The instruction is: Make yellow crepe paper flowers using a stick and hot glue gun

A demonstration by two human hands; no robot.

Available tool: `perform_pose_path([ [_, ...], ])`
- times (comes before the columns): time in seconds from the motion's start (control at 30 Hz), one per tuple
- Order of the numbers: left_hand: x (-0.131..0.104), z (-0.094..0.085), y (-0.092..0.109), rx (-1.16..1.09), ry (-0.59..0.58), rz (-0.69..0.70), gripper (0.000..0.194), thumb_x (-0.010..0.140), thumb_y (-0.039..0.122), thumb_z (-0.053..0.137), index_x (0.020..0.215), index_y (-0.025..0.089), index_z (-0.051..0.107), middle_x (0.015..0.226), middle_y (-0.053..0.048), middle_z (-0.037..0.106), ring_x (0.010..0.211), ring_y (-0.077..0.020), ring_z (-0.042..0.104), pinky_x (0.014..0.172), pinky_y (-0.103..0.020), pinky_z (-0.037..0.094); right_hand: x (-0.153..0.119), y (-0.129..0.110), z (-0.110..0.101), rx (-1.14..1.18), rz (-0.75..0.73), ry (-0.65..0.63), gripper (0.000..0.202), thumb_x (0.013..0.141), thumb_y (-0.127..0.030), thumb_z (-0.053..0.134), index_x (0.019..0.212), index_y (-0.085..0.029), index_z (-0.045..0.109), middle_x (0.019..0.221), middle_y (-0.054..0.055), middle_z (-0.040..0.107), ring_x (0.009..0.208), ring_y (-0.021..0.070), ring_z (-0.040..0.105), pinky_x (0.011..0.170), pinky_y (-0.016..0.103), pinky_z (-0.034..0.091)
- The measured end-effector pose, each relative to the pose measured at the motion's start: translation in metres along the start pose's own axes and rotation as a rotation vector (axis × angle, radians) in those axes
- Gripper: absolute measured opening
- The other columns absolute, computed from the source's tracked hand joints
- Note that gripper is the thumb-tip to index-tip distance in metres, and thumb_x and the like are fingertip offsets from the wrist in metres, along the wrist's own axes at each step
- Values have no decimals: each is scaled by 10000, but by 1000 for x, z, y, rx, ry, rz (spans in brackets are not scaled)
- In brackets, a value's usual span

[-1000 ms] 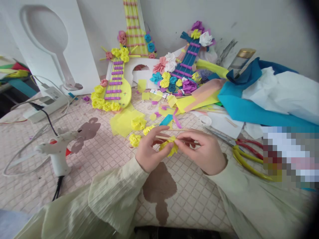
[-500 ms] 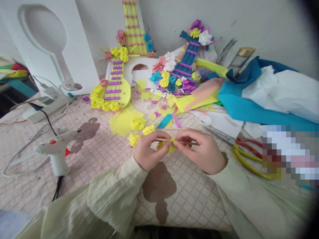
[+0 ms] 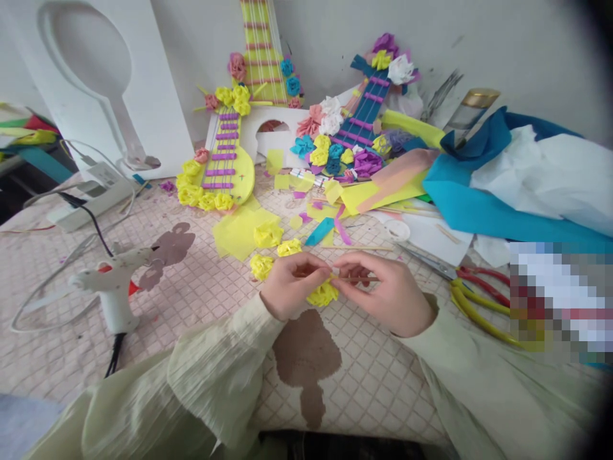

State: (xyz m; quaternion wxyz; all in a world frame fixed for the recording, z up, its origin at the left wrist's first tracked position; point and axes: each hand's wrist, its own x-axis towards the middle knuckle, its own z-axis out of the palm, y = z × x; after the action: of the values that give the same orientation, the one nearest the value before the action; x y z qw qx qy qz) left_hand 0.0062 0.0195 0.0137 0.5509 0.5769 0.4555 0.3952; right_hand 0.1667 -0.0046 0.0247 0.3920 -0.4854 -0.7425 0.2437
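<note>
Between my two hands hangs a yellow crepe-paper flower, its top covered by fingertips. My left hand is closed in a pinch on the flower's upper edge. With thumb and forefinger, my right hand grips a thin wooden stick that points toward the flower; the contact point is hidden behind the fingers. Just beyond my left hand lie yellow paper flowers and flat yellow paper sheets.
A white glue gun stands at left by a power strip. Decorated paper guitars lean at the back. Scissors and yellow-handled pliers lie at right, below blue paper and pixelated clutter.
The stick no longer shows across my left fingers and is now seen only at my right hand. The yellow flower shows more fully below the fingers. The view has shifted slightly.
</note>
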Motion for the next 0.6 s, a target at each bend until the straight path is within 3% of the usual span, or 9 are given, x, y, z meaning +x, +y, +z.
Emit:
perform_pose_path([
  [0.2,1,-2,3,-7,8,-48,61,657,178,623,618,138,646,564,6,616,525,-81,532,518,-197,451,-1,0,-1,-46,-19,-25,120,693,-151,611,803,-193,589,678,-12,637,586,102,578,557,212,489],
  [0.37,2,-6,5,13,-83,-131,63,643,194,643,621,141,672,521,12,591,460,-61,477,416,-163,378,-1,2,-2,-97,-75,-78,113,688,-151,619,782,-199,579,696,-17,644,600,101,571,577,219,477],
  [0.6,2,-8,1,27,-121,-117,93,658,216,630,609,141,653,504,17,552,453,-56,456,383,-144,342,1,2,-4,-110,-109,-129,86,698,-157,609,764,-201,576,690,-20,636,604,101,567,578,221,465],
])
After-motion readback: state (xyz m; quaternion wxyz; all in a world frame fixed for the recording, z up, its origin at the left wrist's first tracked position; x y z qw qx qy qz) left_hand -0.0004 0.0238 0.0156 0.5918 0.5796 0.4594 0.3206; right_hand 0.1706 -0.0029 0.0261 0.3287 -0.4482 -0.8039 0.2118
